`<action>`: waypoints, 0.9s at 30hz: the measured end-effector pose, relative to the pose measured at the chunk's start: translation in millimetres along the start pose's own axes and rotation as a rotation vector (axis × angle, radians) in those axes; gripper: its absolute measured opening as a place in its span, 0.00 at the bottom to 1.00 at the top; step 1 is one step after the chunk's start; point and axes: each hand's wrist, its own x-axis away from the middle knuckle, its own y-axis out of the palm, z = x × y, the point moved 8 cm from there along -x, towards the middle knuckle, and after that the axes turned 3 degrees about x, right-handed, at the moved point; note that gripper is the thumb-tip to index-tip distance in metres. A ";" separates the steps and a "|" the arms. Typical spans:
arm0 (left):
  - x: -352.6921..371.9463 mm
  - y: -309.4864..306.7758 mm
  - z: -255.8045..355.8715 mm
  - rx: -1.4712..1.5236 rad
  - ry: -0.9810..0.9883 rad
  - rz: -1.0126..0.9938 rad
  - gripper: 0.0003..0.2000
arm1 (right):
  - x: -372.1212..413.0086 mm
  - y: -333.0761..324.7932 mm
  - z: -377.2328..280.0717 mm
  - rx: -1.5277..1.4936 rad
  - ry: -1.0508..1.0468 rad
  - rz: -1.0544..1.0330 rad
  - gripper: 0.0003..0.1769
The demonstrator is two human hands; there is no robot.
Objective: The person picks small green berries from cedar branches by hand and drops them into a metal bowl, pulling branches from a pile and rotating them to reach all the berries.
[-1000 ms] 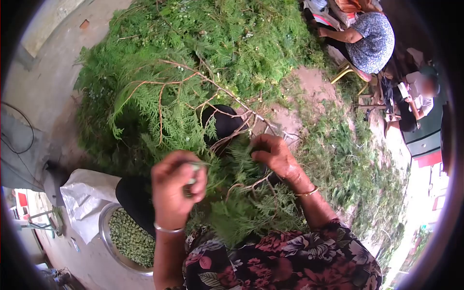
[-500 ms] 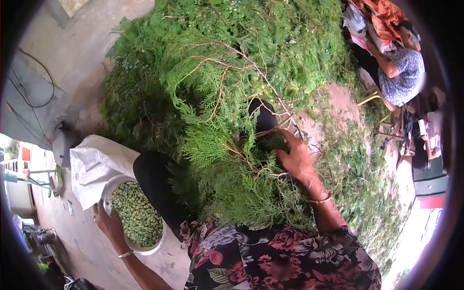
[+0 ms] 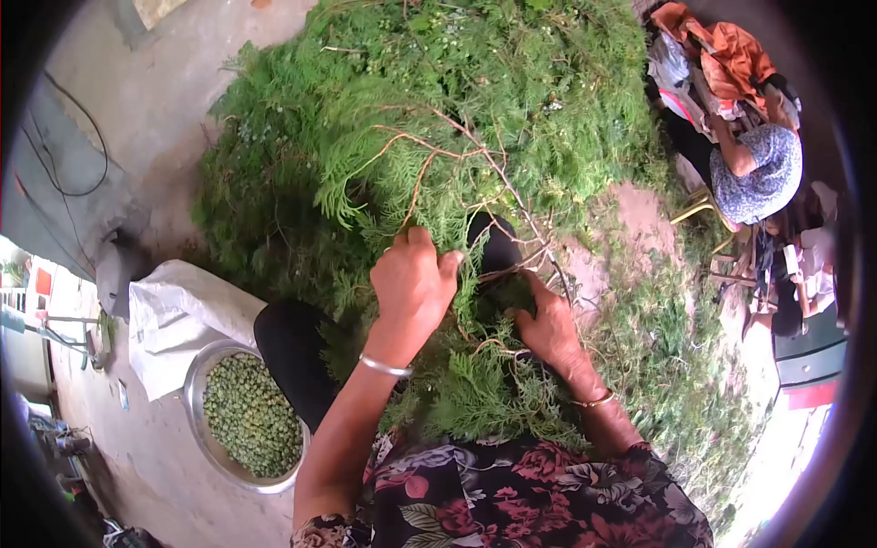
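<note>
A leafy evergreen branch [image 3: 501, 169] with bare reddish-brown stems and flat, scaly green foliage lies across my lap. My right hand [image 3: 551, 324], wearing a thin gold bangle, grips its stem between thumb and fingers. My left hand [image 3: 411, 290], with a silver bangle, is closed over a side twig of the same branch; what sits inside the fingers is hidden. Left of my dark-trousered knee stands a metal basin [image 3: 194, 388] holding many small green cones [image 3: 251, 416].
A large heap of cut evergreen branches [image 3: 301, 100] spreads ahead of me. Loose sprigs [image 3: 658, 365] litter the ground at right. A white sack [image 3: 187, 310] lies by the basin. Another person [image 3: 758, 173] sits on a chair at far right. A dark cable [image 3: 102, 151] hangs at left.
My left hand has moved from the basin's rim up to the branch and closed on it. The right hand keeps its hold on the stem.
</note>
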 end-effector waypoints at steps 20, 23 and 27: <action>30.9 -33.1 -18.6 1.511 -0.613 -0.147 0.10 | -47.0 -20.2 -91.6 -0.658 -0.134 -0.233 0.14; 44.8 -24.9 -20.0 1.490 -0.648 -0.126 0.08 | -53.6 9.8 -101.4 -0.789 -0.018 -0.342 0.11; 53.6 -26.6 -17.7 1.305 -0.585 -0.166 0.06 | -50.9 34.7 -110.1 -0.890 0.123 -0.352 0.08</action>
